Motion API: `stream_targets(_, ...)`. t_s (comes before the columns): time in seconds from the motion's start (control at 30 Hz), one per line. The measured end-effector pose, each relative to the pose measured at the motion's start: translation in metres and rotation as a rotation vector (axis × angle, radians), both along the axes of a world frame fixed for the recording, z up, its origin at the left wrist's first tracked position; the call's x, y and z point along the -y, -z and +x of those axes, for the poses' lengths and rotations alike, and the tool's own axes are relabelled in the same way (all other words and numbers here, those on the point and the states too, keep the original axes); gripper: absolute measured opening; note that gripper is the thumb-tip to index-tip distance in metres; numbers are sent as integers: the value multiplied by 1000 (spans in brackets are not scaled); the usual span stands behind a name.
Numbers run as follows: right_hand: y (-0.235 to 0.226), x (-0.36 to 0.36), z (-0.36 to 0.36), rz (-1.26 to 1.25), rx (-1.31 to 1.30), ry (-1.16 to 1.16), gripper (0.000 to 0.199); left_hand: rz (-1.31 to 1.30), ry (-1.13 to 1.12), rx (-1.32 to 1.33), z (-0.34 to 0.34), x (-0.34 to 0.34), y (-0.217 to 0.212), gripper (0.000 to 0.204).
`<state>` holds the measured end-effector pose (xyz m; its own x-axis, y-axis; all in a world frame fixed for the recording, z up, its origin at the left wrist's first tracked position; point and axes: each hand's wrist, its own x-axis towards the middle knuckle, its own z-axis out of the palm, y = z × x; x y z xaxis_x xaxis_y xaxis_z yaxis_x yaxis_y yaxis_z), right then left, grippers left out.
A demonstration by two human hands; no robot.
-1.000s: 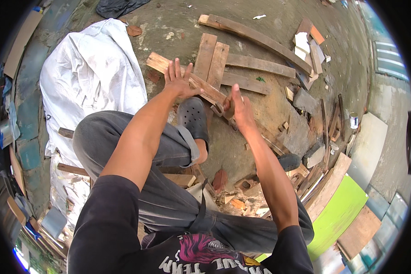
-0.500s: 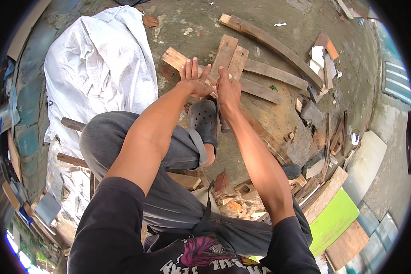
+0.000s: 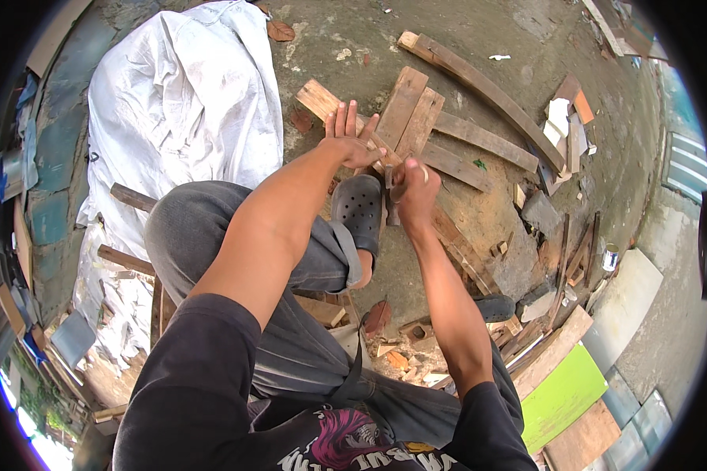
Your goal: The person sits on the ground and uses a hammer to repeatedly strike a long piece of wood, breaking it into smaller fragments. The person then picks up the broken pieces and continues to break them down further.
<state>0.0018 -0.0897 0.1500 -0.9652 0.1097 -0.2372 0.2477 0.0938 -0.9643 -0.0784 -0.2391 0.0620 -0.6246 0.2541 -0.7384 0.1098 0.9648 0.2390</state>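
My left hand [image 3: 352, 145] lies with fingers spread on a pale wooden plank [image 3: 316, 96], which slants across other boards. Just to its right my right hand [image 3: 416, 188] is closed around what looks like a hammer; the metal head [image 3: 393, 212] shows beside the fist, while the handle is mostly hidden. Under the plank two short brown boards [image 3: 410, 118] lie side by side, pointing away from me. Longer boards [image 3: 487, 141] stretch off to the right. My foot in a dark clog [image 3: 358, 210] is close below the hands.
A white sheet [image 3: 184, 110] covers something bulky on the left. One long beam [image 3: 487, 90] lies at the far right. Broken concrete [image 3: 540, 210], wood scraps [image 3: 401, 361] and a green panel [image 3: 565, 396] are on the right and near side. A small can [image 3: 609, 257] stands among them.
My right fist has turned and shifted a little right, and more of the metal head shows beside it. The left hand stays spread on the plank. The whole view has shifted slightly.
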Motion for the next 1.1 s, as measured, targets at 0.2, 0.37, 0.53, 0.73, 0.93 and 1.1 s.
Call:
stream_targets(0.2,6,-51,63,-318,-167,-9,42,-32,8,39,1,1,5,97)
stream_targets(0.37,-5,-114,97,-549,-91,136,44,-39,3,19,2,-1,-1,97)
stream_targets(0.53,-96,-168,121,-591,-14,103,44,-108,-33,-32,5,-8,0,97)
stream_targets(0.73,-218,-219,171,-589,-167,101,48,-163,-332,-213,21,-83,-52,94)
stream_targets(0.93,-236,-234,211,-566,-261,133,49,814,-224,785,113,-181,-135,68)
stream_targets(1.1,-210,-231,217,-474,-168,195,45,969,-330,839,170,-185,-183,52)
